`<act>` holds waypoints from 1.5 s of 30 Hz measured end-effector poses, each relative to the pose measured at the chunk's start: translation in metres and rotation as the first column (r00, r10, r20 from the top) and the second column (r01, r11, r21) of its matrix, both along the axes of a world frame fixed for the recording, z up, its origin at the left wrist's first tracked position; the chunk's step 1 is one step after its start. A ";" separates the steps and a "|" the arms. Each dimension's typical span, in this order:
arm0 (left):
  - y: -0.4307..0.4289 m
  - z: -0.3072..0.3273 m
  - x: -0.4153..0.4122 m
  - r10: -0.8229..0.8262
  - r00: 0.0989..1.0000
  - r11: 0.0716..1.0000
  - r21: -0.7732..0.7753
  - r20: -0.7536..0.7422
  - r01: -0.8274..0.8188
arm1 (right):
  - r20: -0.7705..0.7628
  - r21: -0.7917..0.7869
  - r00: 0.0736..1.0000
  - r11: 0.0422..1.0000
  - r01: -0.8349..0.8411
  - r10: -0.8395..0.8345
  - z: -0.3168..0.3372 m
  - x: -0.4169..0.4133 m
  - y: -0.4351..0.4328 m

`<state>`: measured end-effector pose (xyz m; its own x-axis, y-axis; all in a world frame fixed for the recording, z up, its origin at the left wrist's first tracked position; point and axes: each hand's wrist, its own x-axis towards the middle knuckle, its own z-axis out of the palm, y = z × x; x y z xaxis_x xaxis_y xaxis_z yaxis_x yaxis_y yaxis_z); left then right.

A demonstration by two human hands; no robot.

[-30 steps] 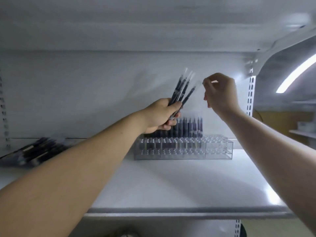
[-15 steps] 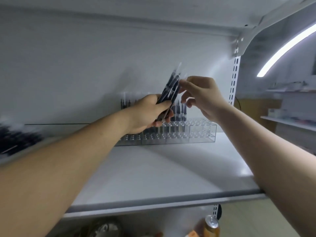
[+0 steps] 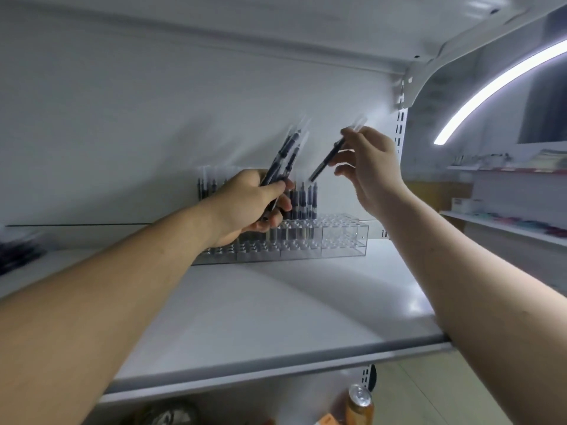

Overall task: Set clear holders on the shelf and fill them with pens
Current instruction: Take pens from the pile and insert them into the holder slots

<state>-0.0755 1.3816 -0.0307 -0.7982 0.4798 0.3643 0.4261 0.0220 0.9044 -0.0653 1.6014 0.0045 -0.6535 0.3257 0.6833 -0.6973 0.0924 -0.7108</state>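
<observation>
A single dark-barrelled pen with a clear cap (image 3: 330,154) is held tilted right of the frame's centre. It is pinched near its upper end between the thumb and forefinger of the right hand (image 3: 371,167), and the other fingers are spread loosely beside the barrel. Its lower tip is seen just above a row of dark pens standing upright (image 3: 303,200) in the clear plastic holder with round holes (image 3: 340,240). To the left, a bundle of similar dark pens (image 3: 287,157) is gripped by the curled fingers of the left hand (image 3: 245,207), with the bundle fanned upward past the thumb. The holder is set at the back of the white shelf (image 3: 276,317). A blurred dark pile (image 3: 15,253) is seen at the left edge, and an orange drink can (image 3: 359,406) at the bottom.
</observation>
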 end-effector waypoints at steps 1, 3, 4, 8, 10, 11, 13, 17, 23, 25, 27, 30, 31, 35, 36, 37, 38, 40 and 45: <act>0.000 -0.001 0.000 0.014 1.000 1.000 -0.004 -0.011 -0.014 | -0.006 0.040 0.995 0.994 0.100 -0.099 -0.001 -0.003 0.006; -0.001 -0.001 -0.001 0.043 0.998 0.999 -0.015 -0.049 -0.043 | -0.021 0.188 0.956 0.938 0.291 -0.292 -0.005 -0.011 0.015; -0.001 0.000 -0.001 0.053 0.996 0.998 -0.016 -0.068 -0.054 | -0.030 0.263 0.932 0.896 0.357 -0.362 -0.008 -0.015 0.018; -0.002 0.001 -0.002 0.075 0.992 0.997 -0.015 -0.105 -0.077 | -0.044 0.445 0.882 0.781 0.437 -0.469 -0.016 -0.024 0.024; -0.002 0.001 -0.002 0.085 0.989 0.996 -0.016 -0.117 -0.088 | -0.048 0.485 0.877 0.756 0.439 -0.478 -0.018 -0.026 0.025; -0.002 0.001 -0.002 0.088 0.989 0.996 -0.016 -0.121 -0.091 | -0.042 0.501 0.876 0.748 0.435 -0.481 -0.019 -0.028 0.026; -0.001 0.000 -0.002 0.088 0.988 0.996 -0.015 -0.126 -0.091 | -0.032 0.524 0.880 0.742 0.419 -0.475 -0.020 -0.030 0.026; 0.000 -0.001 -0.001 0.088 0.986 0.995 -0.042 -0.139 -0.095 | -0.001 0.555 0.893 0.742 0.376 -0.451 -0.023 -0.032 0.023; 0.000 -0.001 0.000 0.097 0.985 0.994 -0.043 -0.141 -0.104 | 0.035 0.638 0.893 0.697 0.326 -0.449 -0.028 -0.039 0.019; 0.000 -0.001 -0.001 0.098 0.985 0.994 -0.042 -0.144 -0.105 | 0.060 0.684 0.885 0.665 0.301 -0.462 -0.030 -0.041 0.017; 0.000 -0.002 -0.002 0.092 0.986 0.994 -0.038 -0.138 -0.099 | 0.083 0.729 0.879 0.629 0.268 -0.470 -0.031 -0.044 0.017; 0.000 -0.003 -0.003 0.085 0.989 0.995 -0.034 -0.119 -0.090 | 0.122 0.774 0.864 0.592 0.226 -0.489 -0.031 -0.046 0.017; 0.001 -0.003 -0.003 0.082 0.990 0.996 -0.032 -0.111 -0.086 | 0.140 0.781 0.856 0.587 0.214 -0.498 -0.032 -0.048 0.017; 0.002 -0.003 -0.004 0.062 0.995 0.998 -0.018 -0.082 -0.063 | 0.135 0.810 0.816 0.537 0.236 -0.563 -0.034 -0.049 0.019; 0.002 -0.003 -0.004 0.056 0.995 0.998 -0.018 -0.078 -0.058 | 0.123 0.818 0.816 0.524 0.238 -0.564 -0.033 -0.047 0.020; 0.002 -0.003 -0.004 0.052 0.996 0.998 -0.020 -0.076 -0.053 | 0.115 0.824 0.820 0.515 0.236 -0.560 -0.032 -0.045 0.021; 0.002 -0.003 -0.004 0.047 0.996 0.999 -0.022 -0.073 -0.049 | 0.109 0.824 0.826 0.515 0.237 -0.554 -0.031 -0.043 0.021; 0.001 -0.003 -0.004 0.038 0.998 0.999 -0.018 -0.059 -0.039 | 0.092 0.796 0.826 0.539 0.273 -0.555 -0.027 -0.041 0.024; 0.001 -0.002 -0.005 0.014 1.000 1.000 0.016 0.027 -0.014 | -0.126 0.628 0.818 0.594 0.504 -0.561 -0.016 -0.025 0.022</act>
<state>-0.0804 1.3828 -0.0327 -0.8143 0.4629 0.3503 0.4015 0.0133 0.9158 -0.0901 1.6230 -0.0119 -0.5603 0.1660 0.8115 -0.3265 0.8562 -0.4005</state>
